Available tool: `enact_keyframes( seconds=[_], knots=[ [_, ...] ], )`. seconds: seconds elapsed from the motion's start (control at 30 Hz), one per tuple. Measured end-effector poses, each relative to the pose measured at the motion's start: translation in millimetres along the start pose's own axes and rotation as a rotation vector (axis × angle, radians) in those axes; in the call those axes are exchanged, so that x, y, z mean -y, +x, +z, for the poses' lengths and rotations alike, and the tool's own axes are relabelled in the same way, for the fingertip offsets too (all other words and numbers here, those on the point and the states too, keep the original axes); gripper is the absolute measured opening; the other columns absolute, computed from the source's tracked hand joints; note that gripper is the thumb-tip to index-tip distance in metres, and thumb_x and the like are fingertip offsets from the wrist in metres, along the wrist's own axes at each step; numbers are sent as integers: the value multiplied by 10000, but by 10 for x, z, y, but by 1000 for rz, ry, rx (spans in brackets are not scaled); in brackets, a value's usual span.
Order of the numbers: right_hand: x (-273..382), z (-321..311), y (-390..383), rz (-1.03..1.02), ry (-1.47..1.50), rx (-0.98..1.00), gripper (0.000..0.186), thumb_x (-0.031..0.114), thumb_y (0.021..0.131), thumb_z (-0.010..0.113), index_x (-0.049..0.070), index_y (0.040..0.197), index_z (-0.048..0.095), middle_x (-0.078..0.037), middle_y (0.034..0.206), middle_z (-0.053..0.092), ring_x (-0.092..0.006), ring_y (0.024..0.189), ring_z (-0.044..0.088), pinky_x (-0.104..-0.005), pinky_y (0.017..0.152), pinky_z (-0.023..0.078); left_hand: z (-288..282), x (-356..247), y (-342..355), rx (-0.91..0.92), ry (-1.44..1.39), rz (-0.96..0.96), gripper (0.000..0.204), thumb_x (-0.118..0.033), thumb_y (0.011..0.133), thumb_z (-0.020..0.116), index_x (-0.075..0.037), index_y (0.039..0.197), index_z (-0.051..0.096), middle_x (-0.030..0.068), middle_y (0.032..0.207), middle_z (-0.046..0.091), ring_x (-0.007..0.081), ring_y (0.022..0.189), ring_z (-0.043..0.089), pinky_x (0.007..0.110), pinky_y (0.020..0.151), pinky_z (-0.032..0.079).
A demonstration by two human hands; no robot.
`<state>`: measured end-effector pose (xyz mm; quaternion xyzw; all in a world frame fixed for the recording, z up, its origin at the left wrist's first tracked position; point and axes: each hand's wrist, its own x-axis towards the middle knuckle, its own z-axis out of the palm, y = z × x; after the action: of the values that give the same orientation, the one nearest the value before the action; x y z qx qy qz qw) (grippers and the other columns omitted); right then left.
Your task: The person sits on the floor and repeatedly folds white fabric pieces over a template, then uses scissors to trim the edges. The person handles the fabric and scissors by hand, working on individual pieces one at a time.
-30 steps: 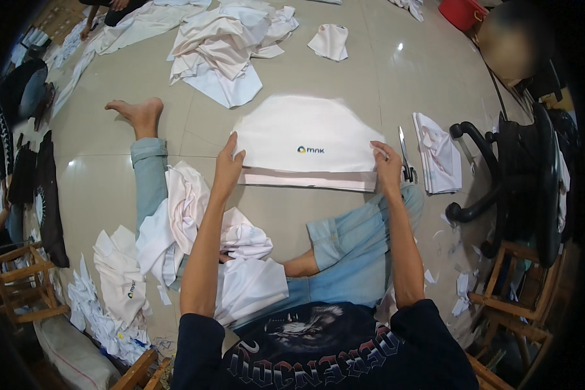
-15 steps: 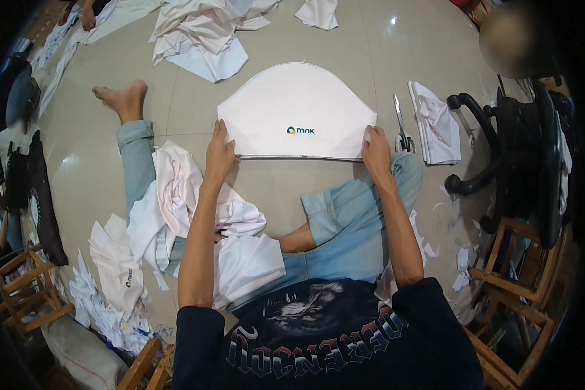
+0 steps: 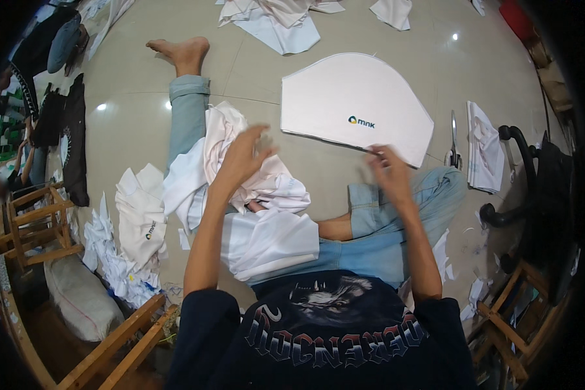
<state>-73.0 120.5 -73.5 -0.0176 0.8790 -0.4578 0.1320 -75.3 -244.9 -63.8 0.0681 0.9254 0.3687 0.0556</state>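
A stack of white fabric panels (image 3: 354,97) with one curved edge and a small printed emblem lies tilted on the tiled floor in front of me. My left hand (image 3: 246,156) is raised over a heap of crumpled pale fabric (image 3: 276,185), fingers spread, holding nothing. Close to the stack's near edge is my right hand (image 3: 390,170), its bent fingers smeared by motion. A dark line shows by its fingertips; whether it is the stack's edge or a held thing is unclear. White cloth (image 3: 270,244) drapes across my lap.
Scissors (image 3: 454,140) lie right of the stack, beside folded white cloth (image 3: 484,149). A black chair base (image 3: 520,175) stands farther right. Scraps (image 3: 114,253) and a printed cloth piece (image 3: 140,214) are at left, near a wooden frame (image 3: 39,224). More cloth (image 3: 279,26) lies ahead.
Both hands have let go of the panel stack, which now lies turned with its right end nearer me. My left hand has drawn back toward the fabric heap. The whole view has shifted.
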Motion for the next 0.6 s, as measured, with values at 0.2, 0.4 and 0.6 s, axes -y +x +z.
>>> enact_keyframes(
  seconds=[0.2, 0.4, 0.6],
  knots=[
    [662, 1426, -82, -615, -4, 154, 374, 269, 872, 697, 10, 1131, 620, -153, 1165, 635, -337, 973, 635, -417, 862, 497, -152, 36, -507, 170, 6, 101, 328, -168, 823, 732, 15, 1090, 676, 195, 1060, 684, 325, 920, 644, 393, 831, 491],
    [956, 1335, 204, -204, 473, 478, 408, 323, 872, 727, 14, 1117, 621, -102, 972, 660, -240, 847, 621, -369, 758, 477, -491, -344, -443, -123, -522, -164, 197, -149, 936, 673, 13, 843, 611, 5, 728, 571, 65, 731, 490, 236, 681, 418],
    [1170, 1098, 175, -186, 356, 637, 428, 339, 860, 752, 5, 1106, 646, -75, 884, 635, -183, 822, 596, -313, 753, 476, -1147, -979, -401, -240, -721, -19, 159, -160, 985, 626, -57, 888, 555, -50, 765, 547, 11, 705, 465, 184, 642, 387]
  ],
)
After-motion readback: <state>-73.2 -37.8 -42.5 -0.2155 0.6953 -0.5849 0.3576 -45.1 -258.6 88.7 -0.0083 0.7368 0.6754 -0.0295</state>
